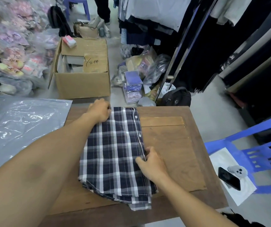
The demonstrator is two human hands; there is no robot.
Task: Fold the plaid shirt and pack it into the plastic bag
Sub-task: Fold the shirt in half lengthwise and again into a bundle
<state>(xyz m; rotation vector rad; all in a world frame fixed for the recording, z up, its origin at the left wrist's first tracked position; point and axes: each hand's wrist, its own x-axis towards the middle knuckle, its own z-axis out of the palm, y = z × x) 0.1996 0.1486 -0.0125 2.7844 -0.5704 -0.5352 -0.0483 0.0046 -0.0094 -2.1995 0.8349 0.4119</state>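
Note:
The plaid shirt [115, 149], dark blue and white, lies folded into a long strip on the wooden table [172, 145], its button placket along the right edge. My left hand [99, 110] presses down on the shirt's far left corner, fingers curled over the cloth. My right hand [151, 163] pinches the placket edge about midway down the strip. The clear plastic bag [21, 126] lies flat to the left of the shirt, overlapping the table's left side.
An open cardboard box [82, 76] stands on the floor beyond the table. Bagged goods [12, 46] pile up at the left. Hanging clothes [197, 30] fill the right. A blue plastic chair [254, 154] at the right holds a phone [229, 178] on white paper.

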